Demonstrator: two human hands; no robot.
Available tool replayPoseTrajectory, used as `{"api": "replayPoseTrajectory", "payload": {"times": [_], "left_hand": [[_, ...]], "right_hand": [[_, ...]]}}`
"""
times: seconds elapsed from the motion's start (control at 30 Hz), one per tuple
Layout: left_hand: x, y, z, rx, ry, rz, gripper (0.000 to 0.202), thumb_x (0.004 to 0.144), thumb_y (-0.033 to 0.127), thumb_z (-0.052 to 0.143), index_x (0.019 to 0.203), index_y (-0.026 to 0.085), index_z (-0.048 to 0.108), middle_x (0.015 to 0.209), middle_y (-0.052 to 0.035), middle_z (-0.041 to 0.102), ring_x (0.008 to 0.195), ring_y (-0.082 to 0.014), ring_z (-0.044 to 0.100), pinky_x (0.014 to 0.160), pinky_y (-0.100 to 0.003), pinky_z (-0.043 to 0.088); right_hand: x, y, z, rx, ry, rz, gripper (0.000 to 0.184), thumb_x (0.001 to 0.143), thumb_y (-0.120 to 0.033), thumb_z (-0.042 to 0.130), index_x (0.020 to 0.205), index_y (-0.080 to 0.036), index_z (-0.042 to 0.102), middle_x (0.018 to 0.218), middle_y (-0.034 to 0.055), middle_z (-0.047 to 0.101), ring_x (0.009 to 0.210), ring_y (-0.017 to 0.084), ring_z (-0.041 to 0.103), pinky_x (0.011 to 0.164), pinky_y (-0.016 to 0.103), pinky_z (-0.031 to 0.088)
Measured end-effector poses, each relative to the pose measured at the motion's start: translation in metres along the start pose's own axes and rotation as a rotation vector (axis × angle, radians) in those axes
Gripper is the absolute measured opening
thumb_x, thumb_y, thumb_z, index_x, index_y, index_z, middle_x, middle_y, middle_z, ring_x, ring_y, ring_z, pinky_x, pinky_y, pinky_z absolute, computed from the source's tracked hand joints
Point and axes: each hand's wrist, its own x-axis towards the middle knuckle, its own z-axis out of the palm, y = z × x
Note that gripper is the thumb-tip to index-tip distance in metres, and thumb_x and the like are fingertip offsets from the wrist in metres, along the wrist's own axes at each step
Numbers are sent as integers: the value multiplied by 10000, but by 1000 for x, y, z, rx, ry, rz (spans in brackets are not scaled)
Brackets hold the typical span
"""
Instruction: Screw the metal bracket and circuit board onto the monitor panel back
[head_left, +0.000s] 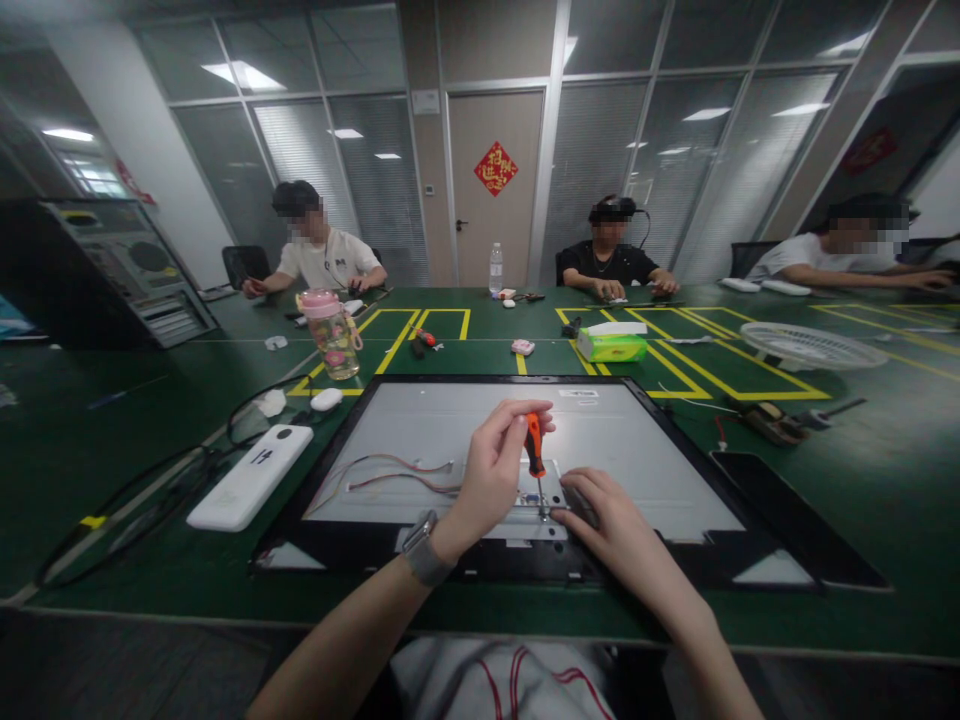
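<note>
A flat display panel (637, 440) with a grey metal back and black frame lies before me on the table. Wrapped round the handle of an orange-and-black screwdriver (535, 445), my left hand (495, 465) holds it nearly upright. Its shaft points down at a small metal bracket (551, 530) near the panel's front edge. My right hand (619, 525) rests on the panel just right of the screwdriver tip, thumb and fingers apart, touching beside the bracket. Thin wires (397, 475) with small plugs lie across the panel's left half. The tip's exact contact is too small to make out.
Left of the panel lie a white power bank (255, 478) and black cables (142, 470). Behind stand a pink-lidded bottle (330, 335) and a green packet (613, 346). A black phone-like slab (795, 515) and a fan grille (814, 345) lie right. Three people sit opposite.
</note>
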Motion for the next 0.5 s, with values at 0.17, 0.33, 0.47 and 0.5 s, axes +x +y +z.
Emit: {"api": "replayPoseTrajectory", "payload": {"times": [0.17,0.33,0.47,0.5], "left_hand": [[0,-3,1,91,-13,97,190,914,333,606,982,195,718,960,-69,629,957,-193,610,906,-337,480],[0,-8,1,136,15,109,165,922,305,596,974,200,713,925,-56,607,874,-166,597,838,-302,490],[0,-4,-1,26,-46,0,290,1003,285,424,1136,180,660,1045,-92,702,995,-189,648,889,-314,495],[1,-3,-1,-4,-58,-13,296,1005,281,417,1146,173,653,1076,-98,711,1032,-195,653,924,-324,490]], "right_hand": [[0,1,1,-1,2,-11,152,892,-261,631,1039,-227,625,1090,83,665,1035,266,624,938,425,496],[1,-1,0,-1,-1,-3,156,881,-261,633,1033,-224,627,1085,88,667,1024,270,630,933,433,500],[1,-3,-1,17,-14,7,149,892,-263,618,1033,-216,622,1101,100,662,1041,275,621,948,444,491],[1,-3,-2,17,-17,8,149,892,-261,616,1033,-215,621,1102,101,661,1043,276,620,949,446,490]]}}
